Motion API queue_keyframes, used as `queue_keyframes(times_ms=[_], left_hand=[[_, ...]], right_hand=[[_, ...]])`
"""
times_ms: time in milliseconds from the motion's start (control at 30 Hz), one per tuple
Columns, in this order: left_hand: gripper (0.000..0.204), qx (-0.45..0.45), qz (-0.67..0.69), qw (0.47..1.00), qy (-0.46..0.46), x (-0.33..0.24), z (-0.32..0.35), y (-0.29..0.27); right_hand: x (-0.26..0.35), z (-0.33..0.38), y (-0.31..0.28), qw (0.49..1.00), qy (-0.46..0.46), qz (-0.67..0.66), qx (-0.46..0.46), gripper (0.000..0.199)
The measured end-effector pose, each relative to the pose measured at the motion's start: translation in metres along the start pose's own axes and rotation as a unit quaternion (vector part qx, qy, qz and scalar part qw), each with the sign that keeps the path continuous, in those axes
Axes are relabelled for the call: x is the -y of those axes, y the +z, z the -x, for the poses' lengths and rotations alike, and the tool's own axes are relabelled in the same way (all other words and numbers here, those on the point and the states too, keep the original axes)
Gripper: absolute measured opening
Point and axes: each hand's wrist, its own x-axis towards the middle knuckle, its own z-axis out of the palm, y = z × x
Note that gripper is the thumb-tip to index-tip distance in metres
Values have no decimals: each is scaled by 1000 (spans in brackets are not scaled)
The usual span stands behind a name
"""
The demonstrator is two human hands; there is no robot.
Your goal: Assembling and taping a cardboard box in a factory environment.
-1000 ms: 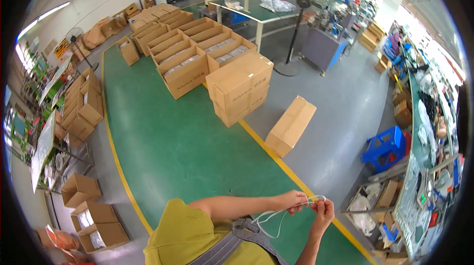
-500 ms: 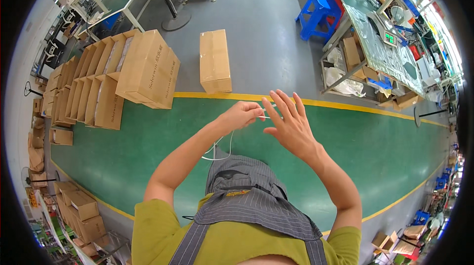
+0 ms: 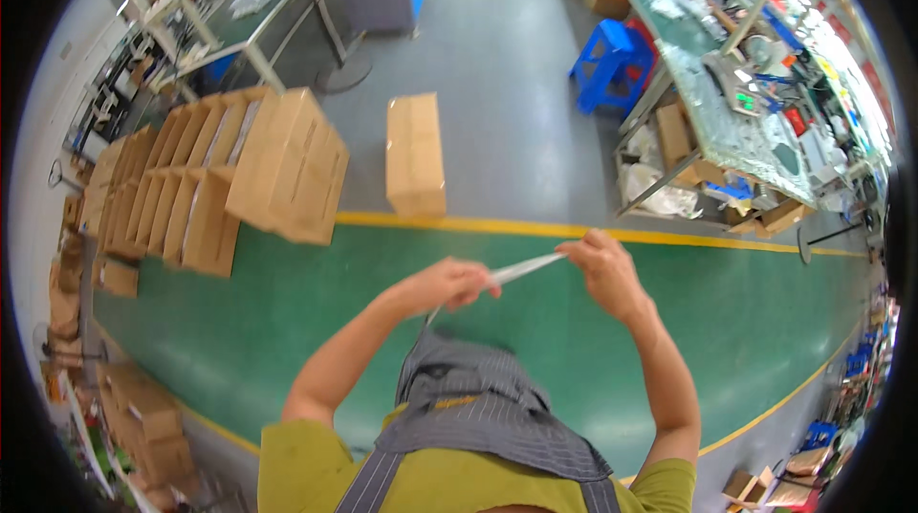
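Note:
A thin white cord (image 3: 529,268) stretches between my hands in front of my waist, blurred by motion. My left hand (image 3: 445,285) is closed on one part of it. My right hand (image 3: 604,269) pinches the other end of the stretch, higher and to the right. A bit of the cord hangs below my left hand toward the grey striped apron (image 3: 469,370). Whether the stretch is one strand or several side by side, I cannot tell.
Ahead, a closed cardboard box (image 3: 415,154) stands beyond the yellow floor line (image 3: 516,226). Stacked cardboard boxes (image 3: 296,169) are at the left. A cluttered workbench (image 3: 708,107) and a blue stool (image 3: 609,68) are at the right.
My right hand has gone from spread fingers to a pinch on the cord. The cord is now drawn out between both hands, and both sit lower in the picture. The view has tilted up.

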Motion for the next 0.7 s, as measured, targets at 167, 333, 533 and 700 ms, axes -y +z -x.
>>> queue_keyframes(times_ms=[167, 333, 533, 700], left_hand=[[34, 43, 99, 990, -88, 15, 17, 10], [35, 81, 192, 976, -68, 15, 19, 16], [33, 52, -80, 991, -91, 75, -16, -2], [37, -293, -456, 759, 361, -11, -64, 53]], right_hand=[[-3, 8, -10, 998, -59, -18, 19, 26], [0, 22, -35, 999, -14, -2, 33, 30], [-1, 24, -14, 986, -9, 154, 62, 22], [17, 15, 14, 986, -4, 162, 49, 17]])
